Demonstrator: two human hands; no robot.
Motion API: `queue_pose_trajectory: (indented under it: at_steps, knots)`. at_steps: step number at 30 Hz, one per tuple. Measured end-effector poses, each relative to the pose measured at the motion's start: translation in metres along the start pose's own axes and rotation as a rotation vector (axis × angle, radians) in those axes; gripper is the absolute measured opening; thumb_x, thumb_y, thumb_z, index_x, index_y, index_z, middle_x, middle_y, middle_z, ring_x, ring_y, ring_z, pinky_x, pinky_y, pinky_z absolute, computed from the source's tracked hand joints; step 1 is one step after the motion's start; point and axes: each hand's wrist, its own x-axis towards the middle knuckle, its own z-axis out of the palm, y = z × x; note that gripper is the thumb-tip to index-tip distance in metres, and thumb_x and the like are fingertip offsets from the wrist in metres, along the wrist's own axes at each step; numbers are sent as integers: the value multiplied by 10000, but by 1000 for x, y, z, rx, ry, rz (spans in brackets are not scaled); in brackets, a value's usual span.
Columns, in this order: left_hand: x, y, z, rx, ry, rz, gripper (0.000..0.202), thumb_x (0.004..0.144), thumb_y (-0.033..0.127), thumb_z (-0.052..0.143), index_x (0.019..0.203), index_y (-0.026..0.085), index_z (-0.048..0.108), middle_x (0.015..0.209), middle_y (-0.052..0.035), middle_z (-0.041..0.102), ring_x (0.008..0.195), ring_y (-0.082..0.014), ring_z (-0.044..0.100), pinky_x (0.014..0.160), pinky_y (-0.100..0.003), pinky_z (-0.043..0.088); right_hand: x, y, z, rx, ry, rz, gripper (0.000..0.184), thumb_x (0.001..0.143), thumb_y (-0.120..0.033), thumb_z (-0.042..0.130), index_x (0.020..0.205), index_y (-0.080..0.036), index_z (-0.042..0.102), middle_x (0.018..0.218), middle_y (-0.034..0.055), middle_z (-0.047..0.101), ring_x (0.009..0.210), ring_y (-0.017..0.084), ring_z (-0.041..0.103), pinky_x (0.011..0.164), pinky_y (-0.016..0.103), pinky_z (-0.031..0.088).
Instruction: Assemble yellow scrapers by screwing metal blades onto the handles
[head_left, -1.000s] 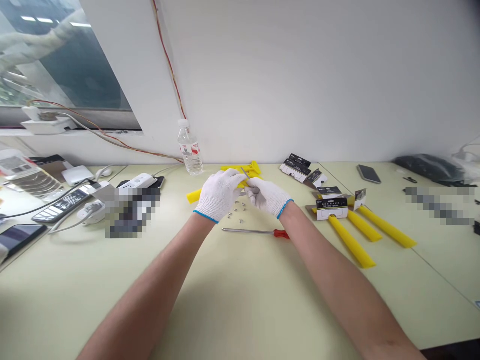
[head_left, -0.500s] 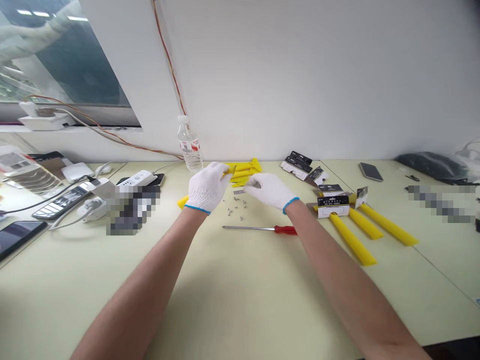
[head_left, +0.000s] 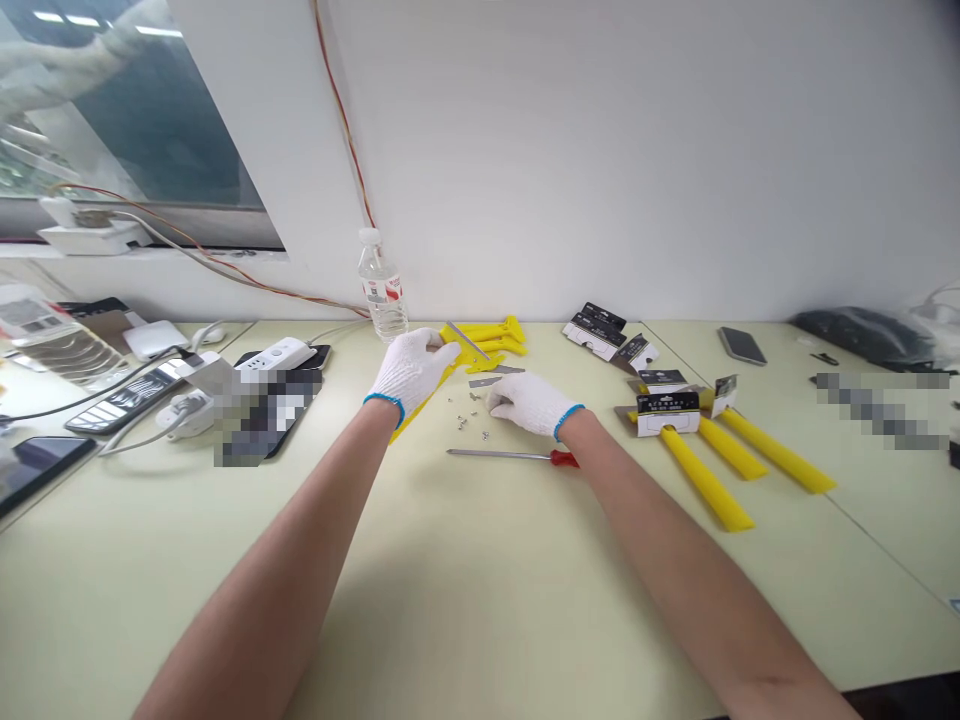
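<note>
My left hand [head_left: 414, 366], in a white knitted glove with a blue cuff, is closed on a yellow scraper [head_left: 418, 412]. The scraper's long handle slants down below the palm, and a thin metal blade [head_left: 466, 341] shows at its head. My right hand [head_left: 531, 402], gloved alike, is low over the table with its fingertips pinched beside several small screws [head_left: 462, 423]. Whatever is between those fingertips is hidden. Loose flat blades [head_left: 486, 382] lie just beyond it. Under my right wrist rests a screwdriver [head_left: 501, 455], its red handle partly covered.
More yellow scraper parts [head_left: 510, 330] lie by the wall, near a water bottle [head_left: 384, 295]. Carded yellow scrapers [head_left: 709, 480] and black cards [head_left: 596, 330] are on the right. A power strip [head_left: 276, 358], phones and cables spread over the left; another phone [head_left: 742, 345] sits far right.
My left hand has turned the scraper, so its blade and more of the handle now show. My right hand has come down and nearer, to the screws.
</note>
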Motion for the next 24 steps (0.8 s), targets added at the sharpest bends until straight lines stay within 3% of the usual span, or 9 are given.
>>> queue_pose_trajectory:
  at_steps: [5, 9, 14, 19, 24]
  knots:
    - [1, -3, 1, -47, -34, -45, 285, 821, 397, 641, 924, 151, 741, 857, -24, 742, 788, -180, 634, 687, -283, 449, 0, 0, -2, 109, 143, -6, 187, 893, -256, 634, 892, -91, 722, 982, 108, 665, 928, 151, 609, 960, 284, 488]
    - [-2, 4, 6, -107, -68, 21, 287, 813, 366, 652, 985, 168, 766, 990, -24, 782, 899, -199, 684, 745, -273, 498, 8, -1, -9, 210, 374, -36, 347, 917, -405, 521, 855, -107, 688, 959, 111, 664, 1097, 136, 632, 956, 200, 502]
    - [-9, 13, 18, -107, -95, 121, 291, 853, 377, 648, 1032, 184, 772, 1047, -32, 789, 894, -202, 693, 768, -282, 529, 15, -9, -14, 230, 577, -47, 550, 920, -601, 405, 822, -158, 714, 971, 128, 674, 1113, 146, 639, 829, 223, 510]
    - [-10, 14, 27, -84, -69, 142, 275, 867, 382, 676, 1045, 193, 768, 1018, -48, 791, 865, -204, 706, 754, -288, 543, 15, -16, -13, 157, 661, -10, 876, 931, -742, 125, 729, -136, 724, 934, 164, 668, 1035, 158, 658, 745, 299, 474]
    - [-9, 16, 32, -18, -75, 143, 234, 854, 341, 678, 1011, 196, 772, 987, -50, 789, 903, -230, 714, 797, -317, 541, 17, -16, -11, 108, 680, 13, 893, 917, -766, 112, 758, -145, 733, 889, 185, 660, 1023, 174, 670, 716, 320, 449]
